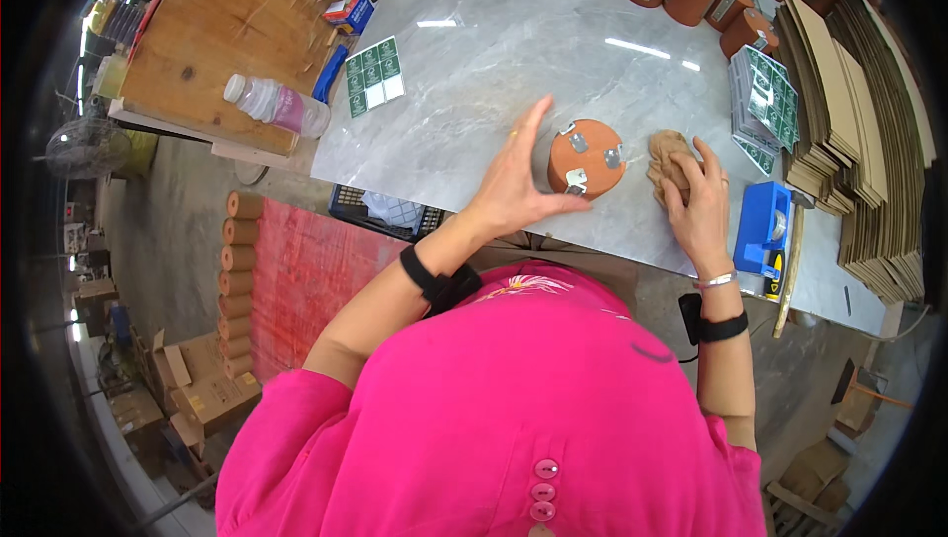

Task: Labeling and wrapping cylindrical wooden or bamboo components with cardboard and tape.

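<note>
One wide-spread left hand (513, 180) is framing a metal-tabbed brown cylinder (593, 164) while the half-curled right hand (701, 206), hold unclear, is touching cloth (666, 155) beside its fingertips, wiping probably requiring firmer grip.

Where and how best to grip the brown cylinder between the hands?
Grip the brown cylinder by its curved side, probably from the left, where the left hand spreads open beside it. It stands on end, and metal pieces sit on its top.

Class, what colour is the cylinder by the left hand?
Reddish-brown; the head view shows the cylinder.
</note>
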`<action>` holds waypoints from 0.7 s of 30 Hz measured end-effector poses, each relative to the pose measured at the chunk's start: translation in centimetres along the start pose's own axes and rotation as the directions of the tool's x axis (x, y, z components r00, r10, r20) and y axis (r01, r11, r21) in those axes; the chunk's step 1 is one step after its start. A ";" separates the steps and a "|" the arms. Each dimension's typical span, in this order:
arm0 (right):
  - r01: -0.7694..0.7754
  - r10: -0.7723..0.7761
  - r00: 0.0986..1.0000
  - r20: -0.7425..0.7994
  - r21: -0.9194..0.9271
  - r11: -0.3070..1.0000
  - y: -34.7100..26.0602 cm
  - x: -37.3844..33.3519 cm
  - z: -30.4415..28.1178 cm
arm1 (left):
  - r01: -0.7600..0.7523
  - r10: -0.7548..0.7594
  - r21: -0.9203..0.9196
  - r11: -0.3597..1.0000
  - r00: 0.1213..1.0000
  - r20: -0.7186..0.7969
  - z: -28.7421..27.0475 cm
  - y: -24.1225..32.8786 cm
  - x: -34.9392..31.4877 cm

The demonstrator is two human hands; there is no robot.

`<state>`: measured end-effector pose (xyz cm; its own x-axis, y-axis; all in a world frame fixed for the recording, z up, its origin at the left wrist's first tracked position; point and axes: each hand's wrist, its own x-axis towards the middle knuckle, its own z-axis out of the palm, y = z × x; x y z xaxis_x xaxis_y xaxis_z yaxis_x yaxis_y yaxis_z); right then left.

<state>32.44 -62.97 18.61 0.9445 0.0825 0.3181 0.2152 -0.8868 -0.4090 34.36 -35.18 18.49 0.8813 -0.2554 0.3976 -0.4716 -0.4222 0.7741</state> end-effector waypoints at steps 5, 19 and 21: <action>-0.023 0.025 1.000 -0.019 0.097 0.995 1.3 1.4 1.6 | 0.456 -0.320 -0.452 0.766 0.882 0.347 1.7 0.5 1.9; 0.494 -0.421 0.869 -0.260 0.399 0.773 -14.2 3.5 1.8 | 0.372 -0.427 -0.815 -0.444 0.712 0.557 -0.2 0.6 3.8; 0.497 -0.445 0.867 -0.223 0.444 0.745 -14.2 2.6 1.0 | 0.358 -0.280 -0.786 -0.503 0.793 0.541 -1.6 1.4 3.5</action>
<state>32.10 -49.72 24.39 0.6678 0.3648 0.6488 0.7401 -0.4181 -0.5268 36.78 -35.29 21.77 0.8151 -0.5547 -0.1673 0.5766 0.8050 0.1401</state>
